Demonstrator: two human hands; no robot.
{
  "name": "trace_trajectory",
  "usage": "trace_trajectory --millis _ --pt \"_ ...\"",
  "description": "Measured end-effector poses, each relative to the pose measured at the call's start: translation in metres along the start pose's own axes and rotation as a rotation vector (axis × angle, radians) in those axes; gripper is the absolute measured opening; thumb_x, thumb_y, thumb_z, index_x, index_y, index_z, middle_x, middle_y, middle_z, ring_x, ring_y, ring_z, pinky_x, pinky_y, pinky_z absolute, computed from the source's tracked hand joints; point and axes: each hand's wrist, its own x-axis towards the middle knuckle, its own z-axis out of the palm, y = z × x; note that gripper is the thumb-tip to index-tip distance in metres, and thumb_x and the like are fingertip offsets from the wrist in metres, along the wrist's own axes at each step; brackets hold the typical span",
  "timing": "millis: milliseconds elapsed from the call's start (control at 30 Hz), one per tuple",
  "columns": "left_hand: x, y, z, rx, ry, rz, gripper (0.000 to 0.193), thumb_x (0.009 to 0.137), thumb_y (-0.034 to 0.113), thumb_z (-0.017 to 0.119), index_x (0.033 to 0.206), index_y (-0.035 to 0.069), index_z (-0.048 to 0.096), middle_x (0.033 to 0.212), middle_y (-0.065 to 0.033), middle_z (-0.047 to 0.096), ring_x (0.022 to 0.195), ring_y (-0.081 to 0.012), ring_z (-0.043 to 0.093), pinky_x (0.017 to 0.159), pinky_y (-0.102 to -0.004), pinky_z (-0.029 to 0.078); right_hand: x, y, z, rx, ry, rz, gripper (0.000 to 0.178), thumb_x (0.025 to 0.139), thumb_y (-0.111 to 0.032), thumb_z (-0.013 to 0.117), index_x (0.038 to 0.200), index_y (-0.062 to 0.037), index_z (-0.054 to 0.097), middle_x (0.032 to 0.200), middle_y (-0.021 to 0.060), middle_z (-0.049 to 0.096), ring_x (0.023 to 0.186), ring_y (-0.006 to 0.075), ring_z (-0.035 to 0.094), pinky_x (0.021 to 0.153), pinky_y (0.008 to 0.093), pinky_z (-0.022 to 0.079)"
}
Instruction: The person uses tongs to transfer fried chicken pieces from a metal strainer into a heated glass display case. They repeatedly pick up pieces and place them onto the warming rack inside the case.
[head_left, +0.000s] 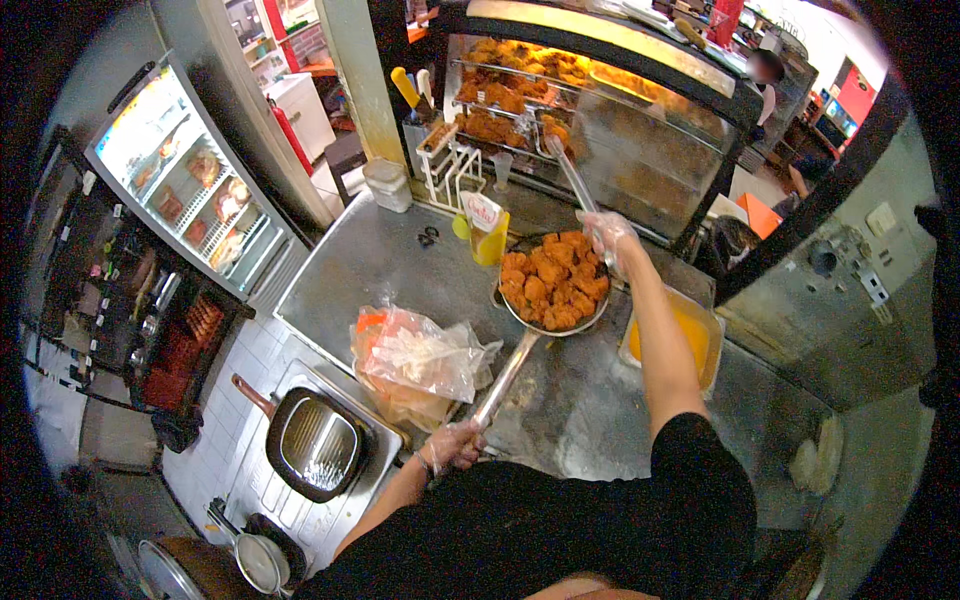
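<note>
My left hand (452,445), in a clear plastic glove, grips the long metal handle of a round strainer pan (517,362) piled with orange fried chicken pieces (553,280). It holds the pan above the steel counter (370,260). My right hand (611,238), also gloved, is closed on metal tongs (572,172) that point up toward the heated glass display case (600,110), where more fried pieces lie on racks.
A crumpled plastic bag (415,355) lies on the counter left of the pan. A yellow tray (700,335) sits at the right. A dark ridged grill pan (312,440) rests on the stove lower left. A glass-front cabinet (190,180) stands at the left. A person is behind the display, top right.
</note>
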Motion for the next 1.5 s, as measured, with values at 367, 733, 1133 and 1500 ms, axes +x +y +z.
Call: trace_trajectory --millis 367,733,1133,1500 --pt "-0.004 0.009 -0.004 -0.028 0.022 -0.098 0.028 0.1 0.041 0.055 0.1 0.013 0.052 0.078 0.0025 0.052 0.053 -0.0062 0.04 0.042 -0.0211 0.031 0.303 -0.162 0.081 -1.692 -0.019 -0.876 0.032 0.092 -0.029 0.059 0.113 -0.0087 0.071 0.119 0.0106 0.069 0.105 0.0276 0.068 0.09 0.0431 0.054" --pt "-0.004 0.006 -0.006 0.046 0.126 -0.066 0.037 0.098 0.048 0.054 0.089 0.013 0.058 0.063 0.0015 0.051 0.048 -0.0081 0.042 0.043 -0.0231 0.031 0.102 -0.07 0.057 -0.508 0.124 -0.175 0.046 0.083 -0.044 0.069 0.081 0.0015 0.064 0.071 0.0122 0.062 0.06 0.0236 0.058 0.058 0.0419 0.046" --pt "-0.004 0.005 -0.01 -0.148 -0.052 -0.076 0.018 0.102 0.034 0.052 0.098 0.017 0.048 0.077 0.0023 0.05 0.054 -0.0069 0.04 0.044 -0.0225 0.032 -0.215 0.105 0.004 -0.72 0.075 0.073 0.06 0.082 -0.061 0.063 0.069 -0.0022 0.063 0.061 0.0141 0.061 0.06 0.0277 0.063 0.061 0.0396 0.049" --pt "-0.003 -0.001 0.0 -0.109 -0.032 -0.043 0.02 0.099 0.031 0.059 0.097 0.016 0.046 0.075 0.0011 0.049 0.052 -0.0073 0.04 0.043 -0.0232 0.034 -0.244 0.117 0.107 -1.087 0.087 0.044 0.062 0.091 -0.049 0.054 0.12 0.0055 0.056 0.114 0.0276 0.065 0.107 0.0423 0.063 0.092 0.0479 0.05"
